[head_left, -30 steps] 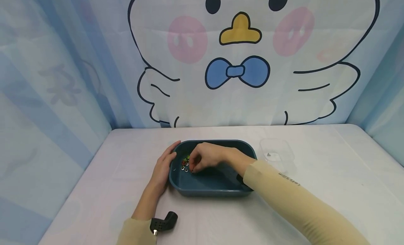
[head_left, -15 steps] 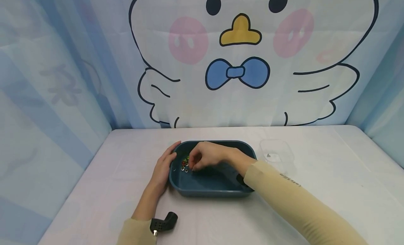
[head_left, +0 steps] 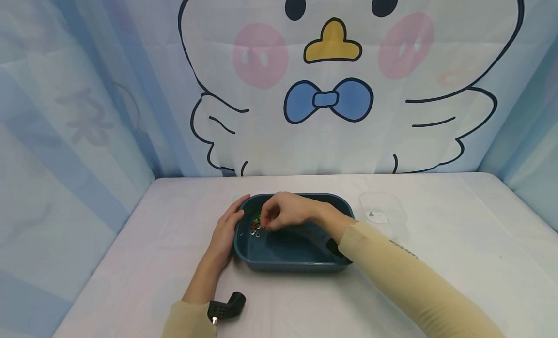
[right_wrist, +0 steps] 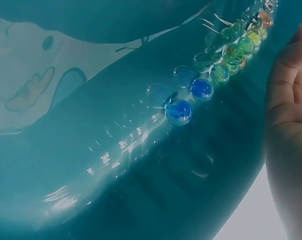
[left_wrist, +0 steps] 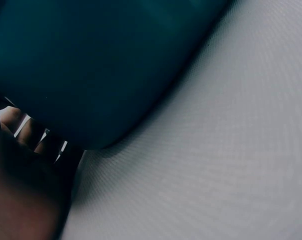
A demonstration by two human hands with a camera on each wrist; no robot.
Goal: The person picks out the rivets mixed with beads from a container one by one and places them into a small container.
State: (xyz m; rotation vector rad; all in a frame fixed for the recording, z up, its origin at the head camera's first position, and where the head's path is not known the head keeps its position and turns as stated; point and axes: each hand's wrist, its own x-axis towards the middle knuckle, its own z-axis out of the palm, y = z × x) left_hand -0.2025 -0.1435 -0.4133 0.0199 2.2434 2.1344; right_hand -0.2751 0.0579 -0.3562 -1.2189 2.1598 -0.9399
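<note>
Into a dark blue-green tray [head_left: 287,268] reaches my right hand [head_left: 289,212], thumb and forefinger brought together. A small dark thing shows at the fingertips; I cannot tell its kind. Next to them, at the tray's left end, lie several small glass marbles [head_left: 255,226], green, red and clear. Closer up, the right wrist view has blue marbles [right_wrist: 179,111] and green ones in a row along the tray wall, with the hand's edge at the right. My left hand [head_left: 224,236] rests along the tray's left end outside, fingers straight, thumb at the rim.
Right of the tray stands a clear plastic box [head_left: 383,209] with a small dark thing and a white patch in it. A white cloth covers the table [head_left: 457,260]. Behind hangs a printed curtain [head_left: 327,144]. A black wrist camera [head_left: 228,306] sits on the left wrist.
My right hand has risen slightly, its fingertips now a little farther from the tray's near side. The left hand and tray stay where they were.
</note>
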